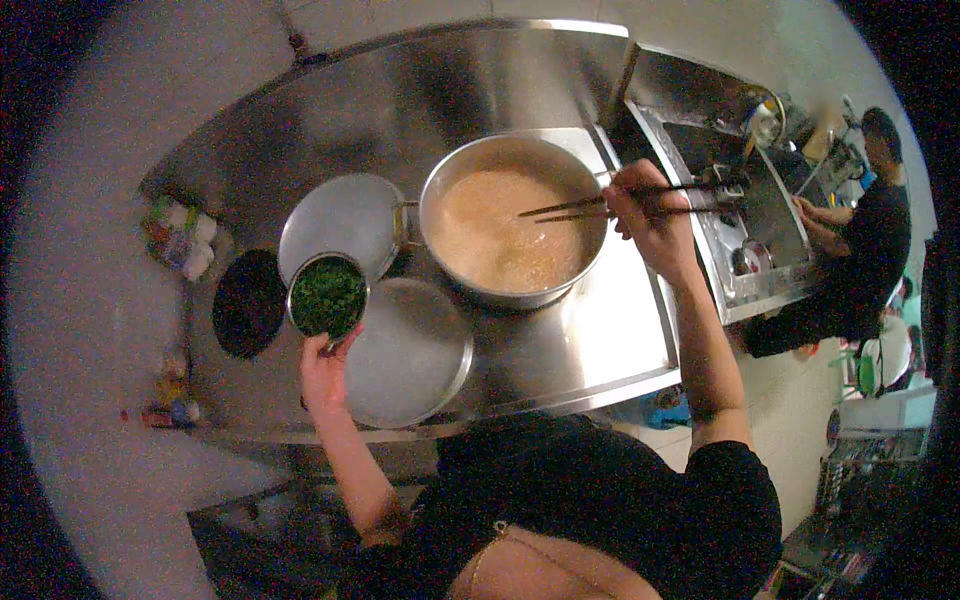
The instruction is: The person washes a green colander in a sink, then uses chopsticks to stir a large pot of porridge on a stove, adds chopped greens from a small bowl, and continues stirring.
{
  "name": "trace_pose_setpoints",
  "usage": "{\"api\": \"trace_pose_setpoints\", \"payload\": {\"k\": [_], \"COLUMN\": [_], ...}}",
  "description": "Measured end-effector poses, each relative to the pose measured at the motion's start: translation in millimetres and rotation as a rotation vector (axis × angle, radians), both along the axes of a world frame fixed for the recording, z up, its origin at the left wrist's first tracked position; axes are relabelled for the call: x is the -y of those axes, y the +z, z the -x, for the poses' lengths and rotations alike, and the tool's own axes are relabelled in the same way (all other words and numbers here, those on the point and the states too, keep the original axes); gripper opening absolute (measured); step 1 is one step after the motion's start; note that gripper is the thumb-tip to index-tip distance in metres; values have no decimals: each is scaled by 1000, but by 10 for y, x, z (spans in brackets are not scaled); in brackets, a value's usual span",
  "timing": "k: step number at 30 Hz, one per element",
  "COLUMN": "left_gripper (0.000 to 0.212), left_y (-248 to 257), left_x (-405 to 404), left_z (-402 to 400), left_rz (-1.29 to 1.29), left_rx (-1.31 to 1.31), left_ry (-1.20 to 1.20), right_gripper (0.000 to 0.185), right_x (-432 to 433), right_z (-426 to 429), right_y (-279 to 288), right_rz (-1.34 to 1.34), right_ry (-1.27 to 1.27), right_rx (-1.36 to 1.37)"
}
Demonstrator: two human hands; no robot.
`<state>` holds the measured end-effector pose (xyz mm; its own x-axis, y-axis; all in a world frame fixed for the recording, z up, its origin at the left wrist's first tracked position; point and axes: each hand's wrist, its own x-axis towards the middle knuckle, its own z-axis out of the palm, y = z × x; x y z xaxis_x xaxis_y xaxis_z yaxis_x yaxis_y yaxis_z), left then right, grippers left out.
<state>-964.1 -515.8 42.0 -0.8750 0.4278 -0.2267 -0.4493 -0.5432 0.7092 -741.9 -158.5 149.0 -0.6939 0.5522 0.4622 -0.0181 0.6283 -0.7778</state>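
Note:
My left hand (325, 375) grips the near rim of a round metal bowl (365, 315) filled with chopped green herbs (328, 295). It holds the bowl over two large round metal lids or trays, the back one (341, 217) and the front one (409, 352). In my right hand (649, 217) is a pair of long dark chopsticks (559, 211), their tips slightly apart over a large metal pot (510, 298). Cloudy, light brown liquid (495, 225) fills much of that pot, with bubbles or bits on its surface. Whether the tips touch the liquid, I cannot tell.
The pot stands on a stainless steel counter (525, 360) with a raised back panel. A dark round object (250, 304) lies left of the bowl. To the right is a metal sink (772, 202), where another person (881, 225) in dark clothing stands. Small packages (180, 232) sit at far left.

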Motion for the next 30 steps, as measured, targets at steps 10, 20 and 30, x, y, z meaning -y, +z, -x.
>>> {"api": "trace_pose_setpoints", "payload": {"k": [10, 20, 30], "left_gripper": [52, 84, 84], "left_y": [102, -106, -151], "left_x": [-1276, -2160, -2504], "left_z": [-184, -17, -210], "left_rz": [197, 372, 321], "left_rx": [-235, -553, -735], "left_ry": [-161, -268, -313], "right_gripper": [31, 18, 21], "right_x": [56, 185, -233], "right_z": [-722, -447, -22], "right_y": [-1513, -703, -593], "right_rz": [-510, 413, 600], "right_ry": [203, -121, 39], "right_rx": [129, -422, -361]}}
